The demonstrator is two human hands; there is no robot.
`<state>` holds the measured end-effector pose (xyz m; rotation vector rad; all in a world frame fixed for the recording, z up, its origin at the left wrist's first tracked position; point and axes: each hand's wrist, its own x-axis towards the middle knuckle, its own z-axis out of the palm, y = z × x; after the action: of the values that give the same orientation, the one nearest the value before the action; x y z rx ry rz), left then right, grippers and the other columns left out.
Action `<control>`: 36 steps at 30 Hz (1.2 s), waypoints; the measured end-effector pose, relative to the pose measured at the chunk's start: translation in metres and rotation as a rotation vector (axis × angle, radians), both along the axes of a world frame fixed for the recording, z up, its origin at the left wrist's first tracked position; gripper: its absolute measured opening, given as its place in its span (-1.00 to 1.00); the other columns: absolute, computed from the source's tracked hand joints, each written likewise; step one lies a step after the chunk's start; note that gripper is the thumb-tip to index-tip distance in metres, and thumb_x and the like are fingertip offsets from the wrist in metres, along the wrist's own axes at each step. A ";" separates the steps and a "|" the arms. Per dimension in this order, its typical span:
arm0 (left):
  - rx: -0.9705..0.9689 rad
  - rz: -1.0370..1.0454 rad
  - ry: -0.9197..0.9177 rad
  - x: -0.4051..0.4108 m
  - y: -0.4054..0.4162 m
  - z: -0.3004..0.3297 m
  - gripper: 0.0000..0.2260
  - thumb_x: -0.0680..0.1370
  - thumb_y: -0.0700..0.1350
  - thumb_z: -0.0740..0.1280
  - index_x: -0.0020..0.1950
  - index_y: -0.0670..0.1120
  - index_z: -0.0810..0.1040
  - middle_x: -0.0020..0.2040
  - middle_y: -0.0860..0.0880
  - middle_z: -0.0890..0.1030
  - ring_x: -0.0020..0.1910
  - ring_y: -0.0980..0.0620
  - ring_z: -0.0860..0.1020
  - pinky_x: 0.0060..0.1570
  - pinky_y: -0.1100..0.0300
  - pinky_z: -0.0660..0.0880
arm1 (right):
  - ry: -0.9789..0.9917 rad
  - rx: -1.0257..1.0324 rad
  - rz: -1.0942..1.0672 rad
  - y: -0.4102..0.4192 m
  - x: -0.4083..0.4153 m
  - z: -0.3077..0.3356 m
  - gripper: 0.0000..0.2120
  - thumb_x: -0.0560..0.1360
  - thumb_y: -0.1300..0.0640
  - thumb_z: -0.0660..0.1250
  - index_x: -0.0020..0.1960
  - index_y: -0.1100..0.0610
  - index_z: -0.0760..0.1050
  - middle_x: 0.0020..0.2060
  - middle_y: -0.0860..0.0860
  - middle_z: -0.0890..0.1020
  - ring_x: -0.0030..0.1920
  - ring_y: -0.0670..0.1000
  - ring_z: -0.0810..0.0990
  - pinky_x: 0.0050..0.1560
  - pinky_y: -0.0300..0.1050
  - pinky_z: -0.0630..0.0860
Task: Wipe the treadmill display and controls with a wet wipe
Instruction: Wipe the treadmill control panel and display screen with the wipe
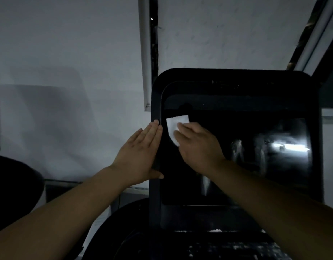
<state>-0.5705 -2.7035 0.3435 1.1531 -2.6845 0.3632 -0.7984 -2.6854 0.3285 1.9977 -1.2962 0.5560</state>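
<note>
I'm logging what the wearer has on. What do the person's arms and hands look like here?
Both forearms are bare to the frame edge: no sleeves in view. The left hand and right hand wear no gloves; no rings, watch or wristband show. The lighting is dim, so fine detail is unclear.

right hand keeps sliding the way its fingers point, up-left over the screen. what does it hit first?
Likely the raised inner bezel at the display's upper-left corner, just past the wipe under the right hand. Depth unclear.
</note>
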 end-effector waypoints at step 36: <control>0.019 0.018 -0.055 0.000 -0.003 -0.001 0.25 0.40 0.41 0.39 0.57 -0.17 -0.47 0.59 -0.16 -0.46 0.61 -0.06 -0.33 0.61 -0.06 -0.15 | -0.047 -0.014 -0.169 0.054 0.024 -0.048 -0.67 0.46 0.17 0.44 0.22 0.11 0.65 0.34 0.15 0.61 0.30 0.19 0.58 0.37 0.17 0.44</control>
<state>-0.5702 -2.7061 0.3427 1.1896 -2.7324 0.3781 -0.7740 -2.6312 0.2805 1.8520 -1.4687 0.5320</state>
